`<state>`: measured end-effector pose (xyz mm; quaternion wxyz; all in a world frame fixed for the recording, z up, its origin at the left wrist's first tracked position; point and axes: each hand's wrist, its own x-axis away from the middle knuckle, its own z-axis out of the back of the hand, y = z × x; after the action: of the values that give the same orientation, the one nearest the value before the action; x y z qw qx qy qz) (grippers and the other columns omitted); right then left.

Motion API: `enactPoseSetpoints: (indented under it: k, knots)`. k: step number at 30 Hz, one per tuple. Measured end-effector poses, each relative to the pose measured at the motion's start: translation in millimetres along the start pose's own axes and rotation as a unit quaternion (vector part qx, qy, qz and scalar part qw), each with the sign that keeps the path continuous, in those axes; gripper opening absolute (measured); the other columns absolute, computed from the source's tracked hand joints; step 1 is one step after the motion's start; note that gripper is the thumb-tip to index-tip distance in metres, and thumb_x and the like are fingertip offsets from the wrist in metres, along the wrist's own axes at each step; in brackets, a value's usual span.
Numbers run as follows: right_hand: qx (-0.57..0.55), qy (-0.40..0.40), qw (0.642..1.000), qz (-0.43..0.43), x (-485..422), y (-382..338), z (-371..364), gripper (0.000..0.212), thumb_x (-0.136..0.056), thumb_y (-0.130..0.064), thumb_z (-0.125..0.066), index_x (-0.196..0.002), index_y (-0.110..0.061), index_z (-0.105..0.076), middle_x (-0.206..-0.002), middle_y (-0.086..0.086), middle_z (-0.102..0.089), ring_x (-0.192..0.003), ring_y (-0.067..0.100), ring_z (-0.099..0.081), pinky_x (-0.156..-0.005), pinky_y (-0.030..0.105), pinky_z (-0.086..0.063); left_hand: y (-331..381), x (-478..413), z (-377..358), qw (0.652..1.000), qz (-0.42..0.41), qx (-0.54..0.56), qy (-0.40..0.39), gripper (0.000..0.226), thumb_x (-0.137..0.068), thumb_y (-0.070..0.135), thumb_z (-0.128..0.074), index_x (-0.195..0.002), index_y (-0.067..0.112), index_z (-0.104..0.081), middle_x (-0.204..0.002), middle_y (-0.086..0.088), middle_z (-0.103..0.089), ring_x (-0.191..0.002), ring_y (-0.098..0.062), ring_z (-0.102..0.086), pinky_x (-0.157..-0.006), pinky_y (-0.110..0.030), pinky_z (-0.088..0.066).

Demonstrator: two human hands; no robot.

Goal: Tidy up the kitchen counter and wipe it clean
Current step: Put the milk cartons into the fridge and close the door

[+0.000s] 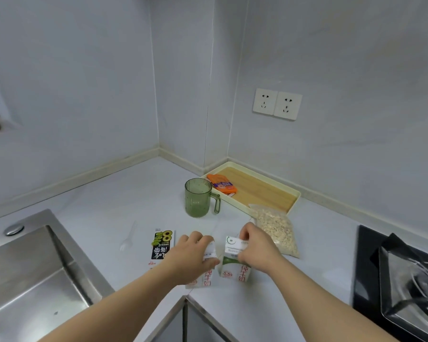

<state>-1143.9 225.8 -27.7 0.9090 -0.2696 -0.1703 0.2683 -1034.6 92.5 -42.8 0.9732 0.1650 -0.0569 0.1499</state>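
Note:
Two small white milk cartons stand side by side near the counter's front corner. My left hand (192, 255) grips the top of the left carton (206, 277), hiding most of it. My right hand (256, 248) grips the top of the right carton (234, 261), fingers curled over its far edge. To their left a black and green snack packet (162, 246) lies flat. A green translucent mug (198, 197) stands behind them. A clear bag of oats (277, 229) lies to the right, just beyond my right hand.
A cream tray with a wooden base (265, 187) sits in the back corner and holds an orange packet (221, 183). A steel sink (32, 275) fills the left. A black hob with a steel pan support (405, 275) is at the right. A clear plastic spoon (129, 236) lies near the sink.

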Motion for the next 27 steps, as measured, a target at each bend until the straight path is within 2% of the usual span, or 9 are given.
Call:
enactPoseSetpoints:
  k: [5,8,13,20,24,27]
  knots:
    - [-0.038,-0.037,0.998,0.021,18.0,1.0,0.1,0.033,-0.071,0.004,-0.062,-0.087,-0.017,-0.042,-0.095,-0.002,-0.048,-0.081,0.013,-0.046,-0.051,0.016,-0.036,1.1,-2.2,5.9,0.998,-0.042,-0.003,-0.054,0.059,-0.092,0.047,-0.048,-0.143,0.027,-0.027,-0.141,0.001,-0.035,-0.125,-0.023,-0.037,-0.104,-0.036,-0.036]
    - [-0.068,-0.041,0.997,0.022,23.1,0.4,-2.5,0.032,-0.073,0.006,-0.059,-0.089,-0.016,-0.043,-0.094,-0.001,-0.047,-0.080,0.013,-0.046,-0.054,0.017,-0.037,3.5,-1.7,8.0,0.996,-0.048,-0.003,-0.072,0.058,-0.093,0.045,-0.050,-0.143,0.029,-0.026,-0.138,0.000,-0.037,-0.122,-0.024,-0.041,-0.101,-0.037,-0.039]
    - [-0.082,-0.025,0.996,0.025,26.6,0.1,-8.8,0.029,-0.078,0.007,-0.050,-0.092,-0.016,-0.043,-0.095,0.000,-0.049,-0.081,0.016,-0.046,-0.057,0.020,-0.037,13.7,1.2,0.9,0.996,-0.048,-0.075,-0.028,0.065,-0.090,0.051,-0.049,-0.145,0.029,-0.021,-0.136,-0.001,-0.039,-0.123,-0.024,-0.037,-0.097,-0.037,-0.041]
    - [-0.080,-0.030,0.996,0.011,31.2,0.1,-11.9,0.026,-0.083,0.007,-0.041,-0.093,-0.017,-0.042,-0.101,0.001,-0.049,-0.087,0.017,-0.048,-0.065,0.023,-0.040,19.4,-5.8,0.7,0.999,-0.038,-0.032,-0.022,0.061,-0.087,0.046,-0.059,-0.138,0.022,-0.035,-0.132,-0.001,-0.049,-0.118,-0.021,-0.046,-0.091,-0.035,-0.044]
    - [-0.087,-0.006,0.996,-0.008,40.6,1.2,-10.0,0.023,-0.084,0.006,-0.042,-0.093,-0.015,-0.042,-0.103,0.003,-0.048,-0.088,0.018,-0.047,-0.059,0.019,-0.037,21.5,-4.5,2.5,0.998,-0.051,-0.027,-0.014,0.061,-0.086,0.045,-0.061,-0.136,0.020,-0.038,-0.130,-0.001,-0.051,-0.115,-0.020,-0.049,-0.090,-0.033,-0.044]
    - [-0.102,0.027,0.994,-0.018,56.8,4.8,0.7,0.026,-0.083,0.009,-0.038,-0.093,-0.014,-0.042,-0.091,-0.001,-0.046,-0.085,0.019,-0.045,-0.055,0.017,-0.033,32.9,-1.8,8.0,0.998,-0.067,-0.019,0.009,0.060,-0.084,0.046,-0.063,-0.134,0.023,-0.040,-0.128,0.003,-0.053,-0.114,-0.018,-0.050,-0.087,-0.032,-0.044]
